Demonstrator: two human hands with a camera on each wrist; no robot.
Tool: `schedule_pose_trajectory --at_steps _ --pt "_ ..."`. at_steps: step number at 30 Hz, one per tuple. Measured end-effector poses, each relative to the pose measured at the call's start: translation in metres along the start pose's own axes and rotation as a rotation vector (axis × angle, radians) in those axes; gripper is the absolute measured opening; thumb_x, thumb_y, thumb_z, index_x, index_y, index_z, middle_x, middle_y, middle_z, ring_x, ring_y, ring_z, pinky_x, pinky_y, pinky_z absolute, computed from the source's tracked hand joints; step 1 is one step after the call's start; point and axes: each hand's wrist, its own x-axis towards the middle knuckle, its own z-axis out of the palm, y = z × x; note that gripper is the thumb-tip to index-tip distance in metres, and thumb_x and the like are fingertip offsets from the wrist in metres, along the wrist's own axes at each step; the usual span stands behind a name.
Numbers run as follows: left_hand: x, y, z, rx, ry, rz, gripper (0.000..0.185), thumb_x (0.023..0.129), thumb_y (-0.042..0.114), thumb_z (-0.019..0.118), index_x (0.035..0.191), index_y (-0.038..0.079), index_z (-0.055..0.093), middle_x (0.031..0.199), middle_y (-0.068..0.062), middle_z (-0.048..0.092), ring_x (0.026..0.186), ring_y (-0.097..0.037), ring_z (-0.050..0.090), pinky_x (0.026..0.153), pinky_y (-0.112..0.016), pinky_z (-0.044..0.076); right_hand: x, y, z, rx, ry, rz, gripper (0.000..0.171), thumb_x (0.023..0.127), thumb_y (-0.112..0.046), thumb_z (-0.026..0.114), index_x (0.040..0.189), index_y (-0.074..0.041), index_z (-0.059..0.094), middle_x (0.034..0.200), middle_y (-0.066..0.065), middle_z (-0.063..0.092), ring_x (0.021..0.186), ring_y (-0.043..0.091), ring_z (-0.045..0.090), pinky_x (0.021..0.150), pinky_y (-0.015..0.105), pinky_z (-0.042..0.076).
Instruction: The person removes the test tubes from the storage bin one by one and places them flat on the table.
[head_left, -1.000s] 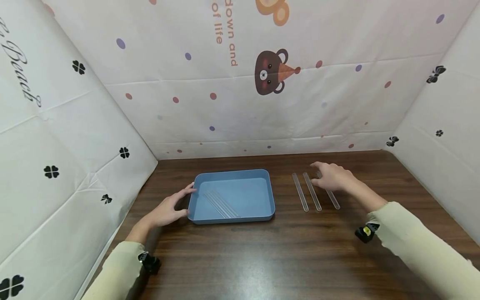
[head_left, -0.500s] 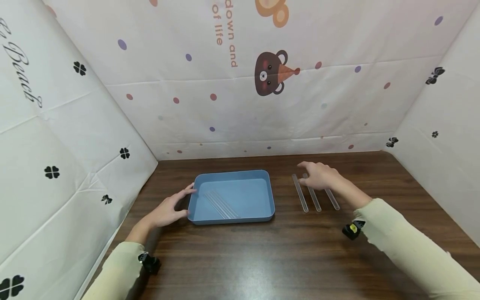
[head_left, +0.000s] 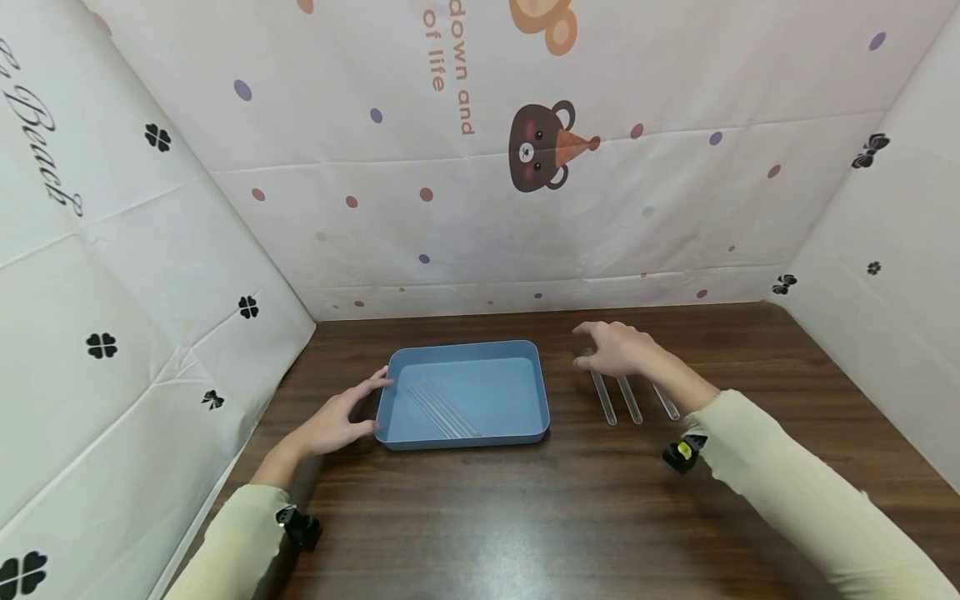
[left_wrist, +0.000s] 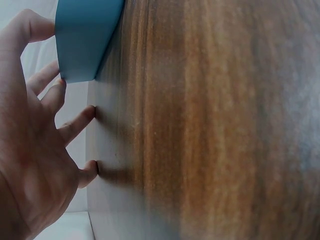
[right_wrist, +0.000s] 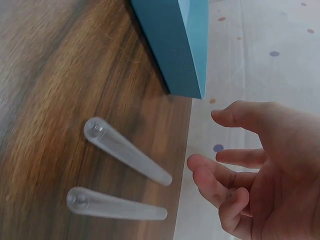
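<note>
Neither of your hands is gripping anything: your left hand [head_left: 337, 421] is resting with relaxed, spread fingers against the left end of the blue tray [head_left: 530, 357], and your right hand [head_left: 617, 348] is hovering loose-fingered over the far ends of three clear tubes [head_left: 604, 400] lying on the wooden table [head_left: 525, 508] right of the tray.

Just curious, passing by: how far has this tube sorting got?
A few clear tubes already lie in the shallow blue plastic tray, steadied by the left hand. The open right hand hovers over three clear plastic tubes on the wooden table; those are left.
</note>
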Motion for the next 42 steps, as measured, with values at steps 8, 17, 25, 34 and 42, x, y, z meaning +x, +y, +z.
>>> schedule_pose_trajectory --at_steps 8,17,25,34,42 --pt "0.0 0.001 0.0 0.004 0.003 0.005 0.072 0.102 0.017 0.07 0.17 0.011 0.046 0.188 -0.019 0.027 0.17 -0.055 0.032 0.126 -0.083 0.035 0.006 -0.014 -0.001 -0.014 -0.007 -0.018 0.07 0.105 -0.045 0.073 0.163 -0.009 0.057 0.155 0.026 0.069 0.115 0.04 0.078 0.08 0.054 0.061" --pt "0.0 0.002 -0.001 0.008 0.007 -0.004 0.072 0.102 0.018 0.07 0.17 0.011 0.046 0.188 -0.019 0.027 0.17 -0.055 0.032 0.125 -0.083 0.035 0.013 -0.031 0.003 -0.016 0.011 -0.046 0.066 0.106 -0.041 0.072 0.162 -0.01 0.059 0.164 0.024 0.062 0.139 0.05 0.069 0.102 0.069 0.059" --pt "0.001 0.003 -0.002 0.008 0.004 -0.008 0.072 0.102 0.018 0.07 0.17 0.012 0.046 0.189 -0.018 0.026 0.17 -0.055 0.032 0.126 -0.083 0.034 0.022 -0.048 0.004 -0.022 0.0 -0.076 0.066 0.105 -0.04 0.073 0.163 -0.01 0.059 0.162 0.023 0.065 0.136 0.045 0.071 0.098 0.063 0.062" --pt "0.0 0.001 -0.001 0.002 0.001 -0.011 0.072 0.102 0.018 0.069 0.17 0.012 0.046 0.189 -0.019 0.026 0.17 -0.055 0.031 0.126 -0.084 0.034 0.031 -0.072 0.011 -0.025 -0.032 -0.12 0.066 0.105 -0.04 0.076 0.163 -0.014 0.06 0.15 0.018 0.073 0.099 0.025 0.071 0.074 0.041 0.053" --pt "0.001 0.0 0.001 0.002 0.003 -0.006 0.072 0.102 0.018 0.07 0.17 0.012 0.046 0.188 -0.019 0.026 0.17 -0.056 0.032 0.126 -0.084 0.034 0.038 -0.092 0.018 -0.042 -0.046 -0.149 0.067 0.105 -0.041 0.076 0.163 -0.015 0.059 0.159 0.018 0.069 0.113 0.03 0.076 0.08 0.046 0.061"
